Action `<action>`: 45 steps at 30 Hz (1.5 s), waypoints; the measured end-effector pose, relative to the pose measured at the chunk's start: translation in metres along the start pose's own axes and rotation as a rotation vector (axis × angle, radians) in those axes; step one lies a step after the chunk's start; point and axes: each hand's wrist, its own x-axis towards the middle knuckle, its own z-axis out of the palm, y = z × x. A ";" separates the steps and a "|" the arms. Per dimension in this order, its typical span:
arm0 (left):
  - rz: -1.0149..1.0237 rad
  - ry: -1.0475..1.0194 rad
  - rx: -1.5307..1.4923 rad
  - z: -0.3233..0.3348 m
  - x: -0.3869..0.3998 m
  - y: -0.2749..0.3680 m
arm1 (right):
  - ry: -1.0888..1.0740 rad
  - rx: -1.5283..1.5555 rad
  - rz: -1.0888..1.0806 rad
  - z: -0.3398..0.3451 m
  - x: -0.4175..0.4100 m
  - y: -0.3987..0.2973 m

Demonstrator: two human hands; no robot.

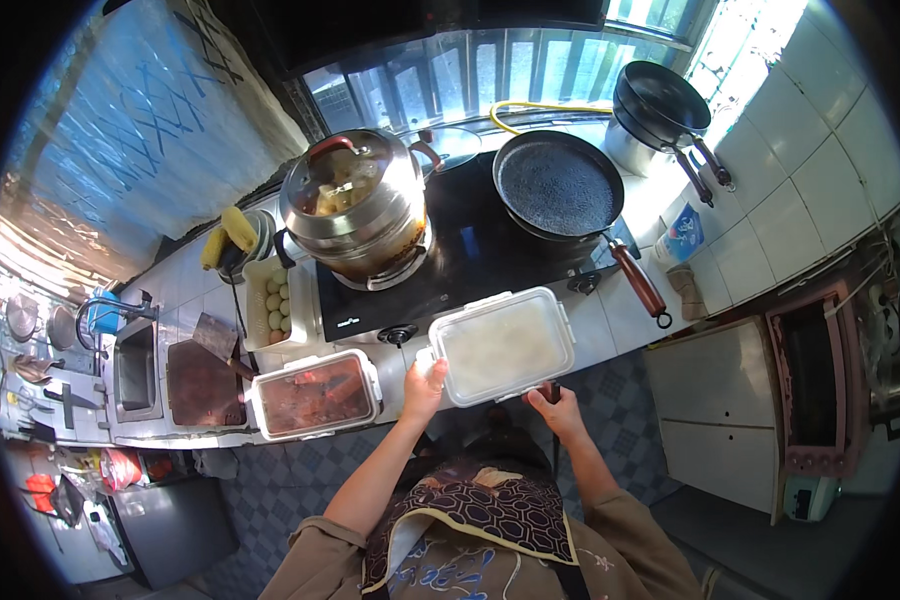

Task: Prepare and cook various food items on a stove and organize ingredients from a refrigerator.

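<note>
A clear lidded plastic food container with white clips is held over the counter's front edge. Its lid looks fogged, and pale contents show dimly through it. My left hand grips its left end by the clip. By its lower right corner, my right hand is closed around a dark handle, most of which is hidden; the tool's kind cannot be made out. Left of my left hand, a second lidded container with reddish-brown contents rests on the counter edge. Behind the held container lies the black gas cooktop.
A lidded steel pot stands on the left burner. A frying pan of bubbling liquid sits on the right, its brown handle jutting over the front edge. Eggs in a basket, a cleaver, a cutting board and a sink are leftward.
</note>
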 end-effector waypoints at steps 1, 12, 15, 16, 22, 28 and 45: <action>0.047 -0.042 0.053 0.000 0.001 0.003 | 0.069 0.019 -0.060 0.008 0.000 0.008; 0.174 -0.154 -0.085 -0.003 0.009 0.012 | 0.333 0.126 -0.105 0.036 -0.016 -0.015; -0.276 -0.279 -0.258 -0.012 0.012 0.038 | 0.323 0.138 -0.047 0.045 -0.022 -0.061; -0.339 -0.305 -0.382 -0.013 0.011 0.051 | 0.315 0.132 -0.053 0.047 -0.020 -0.071; -0.684 -0.372 -0.746 -0.073 0.013 0.060 | 0.188 -0.035 -0.292 0.091 -0.022 -0.111; -0.614 -0.248 -0.774 -0.159 -0.022 0.054 | 0.020 -0.237 -0.324 0.168 -0.046 -0.116; -0.025 0.199 -0.074 -0.373 0.025 -0.010 | -0.420 -0.358 -0.153 0.362 -0.002 -0.050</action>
